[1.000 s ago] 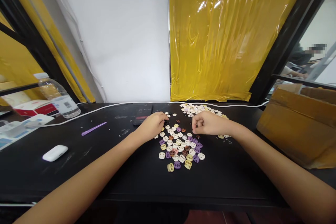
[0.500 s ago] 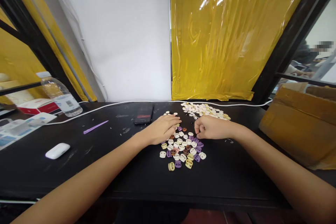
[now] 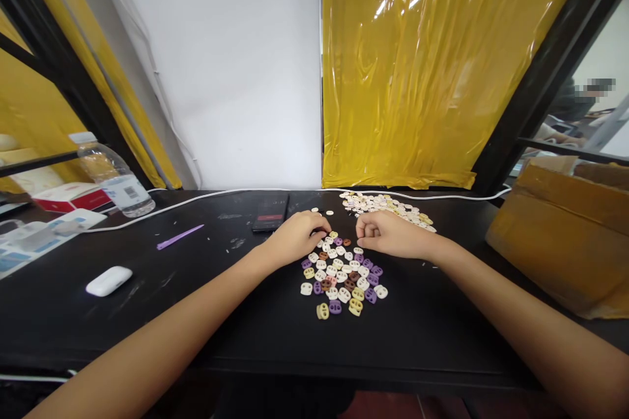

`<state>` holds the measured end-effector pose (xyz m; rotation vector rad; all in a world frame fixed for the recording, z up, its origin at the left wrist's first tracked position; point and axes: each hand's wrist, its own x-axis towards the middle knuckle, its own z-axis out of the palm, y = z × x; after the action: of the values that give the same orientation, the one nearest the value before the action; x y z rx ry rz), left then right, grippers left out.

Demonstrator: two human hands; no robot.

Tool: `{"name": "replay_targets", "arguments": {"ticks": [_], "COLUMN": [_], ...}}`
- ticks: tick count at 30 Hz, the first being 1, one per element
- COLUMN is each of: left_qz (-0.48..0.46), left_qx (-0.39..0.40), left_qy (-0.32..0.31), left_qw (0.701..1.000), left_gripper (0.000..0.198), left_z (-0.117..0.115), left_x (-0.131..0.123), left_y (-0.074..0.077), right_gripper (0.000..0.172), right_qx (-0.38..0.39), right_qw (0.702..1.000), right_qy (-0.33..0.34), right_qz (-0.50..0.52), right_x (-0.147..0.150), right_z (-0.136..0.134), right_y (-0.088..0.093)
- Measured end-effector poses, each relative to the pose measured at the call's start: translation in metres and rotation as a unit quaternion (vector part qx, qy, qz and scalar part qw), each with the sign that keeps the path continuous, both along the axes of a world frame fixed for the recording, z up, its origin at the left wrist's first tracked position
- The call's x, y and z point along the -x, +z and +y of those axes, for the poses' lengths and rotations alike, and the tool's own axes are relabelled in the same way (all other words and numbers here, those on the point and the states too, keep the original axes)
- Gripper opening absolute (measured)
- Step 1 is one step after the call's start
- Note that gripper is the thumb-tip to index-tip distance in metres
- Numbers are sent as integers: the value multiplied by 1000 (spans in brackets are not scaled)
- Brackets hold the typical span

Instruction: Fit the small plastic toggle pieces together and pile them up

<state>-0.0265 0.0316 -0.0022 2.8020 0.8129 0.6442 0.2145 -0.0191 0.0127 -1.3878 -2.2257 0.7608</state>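
Note:
A heap of small two-hole plastic pieces [image 3: 344, 278] in white, purple, yellow and brown lies on the black table [image 3: 236, 314]. My left hand [image 3: 295, 237] rests at the heap's upper left edge, fingers curled down onto the pieces. My right hand [image 3: 388, 234] sits at the heap's upper right, fingers closed in a loose fist; what it holds is hidden. A second pile of mostly white pieces [image 3: 388, 205] lies just behind my right hand.
A dark phone [image 3: 271, 211] lies behind my left hand. Further left are a purple stick [image 3: 179, 236], a white earbud case [image 3: 109, 280], a water bottle [image 3: 112, 177] and a red-and-white box [image 3: 73, 198]. A cardboard box [image 3: 565, 236] stands at the right. A white cable [image 3: 196, 200] runs along the back.
My left hand reached right over the heap, then drew back a little to its upper left edge. My right hand shifted slightly left and away, staying closed.

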Motion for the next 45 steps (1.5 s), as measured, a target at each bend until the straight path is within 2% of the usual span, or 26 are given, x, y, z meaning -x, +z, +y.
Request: {"name": "replay_targets", "arguments": {"ticks": [7,14,19,26,34,39,45], "left_qz": [15,61,75,95,59,28,2], "left_qx": [5,-45,-59,-75,-55,-10,18], "left_qy": [-5,13,31,49,45,10,14], "left_qw": [1000,997,995,991,996,1000,1000], "left_gripper": [18,25,29,29,31,25,21], "left_z": [4,5,8,7,3,-1,-4], "left_x": [1,0,0,-2,0,2,-2], "left_y": [0,-4,-6,-6,-3,0,0], "right_gripper": [1,2,2,4,3,3,3], "right_qx": [-42,-92,-94,-86,-95,-130,-157], "right_qw": [998,988,985,985,984,979,971], "right_qy": [4,-18,-11,-18,-12,-37,-59], "right_qz": [44,123,144,147,150,150,168], "right_x": [9,17,20,25,26,26,26], "right_z": [-2,0,2,-2,-1,-4,-2], "right_y": [-5,-11,-17,-15,-20,-14,-12]}}
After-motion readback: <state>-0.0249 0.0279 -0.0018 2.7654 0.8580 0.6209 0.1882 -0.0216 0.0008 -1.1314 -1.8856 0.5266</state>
